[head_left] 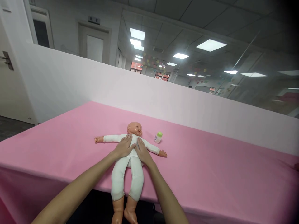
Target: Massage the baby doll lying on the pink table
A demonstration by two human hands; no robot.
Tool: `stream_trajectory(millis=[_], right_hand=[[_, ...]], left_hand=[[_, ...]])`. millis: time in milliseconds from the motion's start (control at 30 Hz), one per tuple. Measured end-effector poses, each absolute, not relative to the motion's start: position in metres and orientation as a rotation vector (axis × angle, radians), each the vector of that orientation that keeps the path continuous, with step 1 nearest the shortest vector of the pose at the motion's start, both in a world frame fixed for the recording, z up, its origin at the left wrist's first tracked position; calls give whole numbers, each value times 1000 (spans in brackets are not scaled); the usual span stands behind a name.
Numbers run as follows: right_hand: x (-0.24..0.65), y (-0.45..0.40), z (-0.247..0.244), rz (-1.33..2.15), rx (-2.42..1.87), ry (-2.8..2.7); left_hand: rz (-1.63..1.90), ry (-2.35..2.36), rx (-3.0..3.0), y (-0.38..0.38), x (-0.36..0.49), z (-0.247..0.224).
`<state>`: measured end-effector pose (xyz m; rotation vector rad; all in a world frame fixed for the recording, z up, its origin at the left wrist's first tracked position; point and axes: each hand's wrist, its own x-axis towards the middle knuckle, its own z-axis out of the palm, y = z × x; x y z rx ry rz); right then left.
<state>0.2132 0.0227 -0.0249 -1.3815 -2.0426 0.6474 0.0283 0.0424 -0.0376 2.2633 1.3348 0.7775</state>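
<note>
A baby doll (127,174) with a white cloth body lies on its back, arms spread, its feet hanging past the table's near edge. My left hand (125,147) rests flat on one side of the doll's chest, fingers stretched toward its head. On the other side of the chest lies my right hand (142,150), also flat, its thumb close to the left thumb. Neither hand grips anything. Beyond the doll's outstretched arm on the right stands a small clear bottle (158,137) with a green cap, upright and apart from my hands.
A pink cloth (205,168) covers the table. Behind it runs a low white wall (163,99) with glass above. A door (14,77) with a handle is at the far left.
</note>
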Motion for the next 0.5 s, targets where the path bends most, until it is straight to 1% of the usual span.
stream_trajectory(millis=[167,233,300,333,400,467,500], right_hand=[[233,18,-34,748,-1499,-1852],[243,12,-33,832,-1462,-1837],[257,7,-31,840,-1393,-1827],[265,5,-31,780,-1385,-1789],[284,3,-31,543,-1453,-1632],[306,3,-33,252,-1612,-1442],[317,3,-36,131,-1714,-1366]], left_hand=[[847,1426,2094,46,9,-43],[864,1457,2036,32,-4,-40],[912,1462,1996,6,-17,-35],[962,1451,1971,-11,-23,-33],[1132,1400,1949,-50,-32,-36],[1362,1446,1889,-92,-38,-46],[1423,1433,1890,-112,-39,-54]])
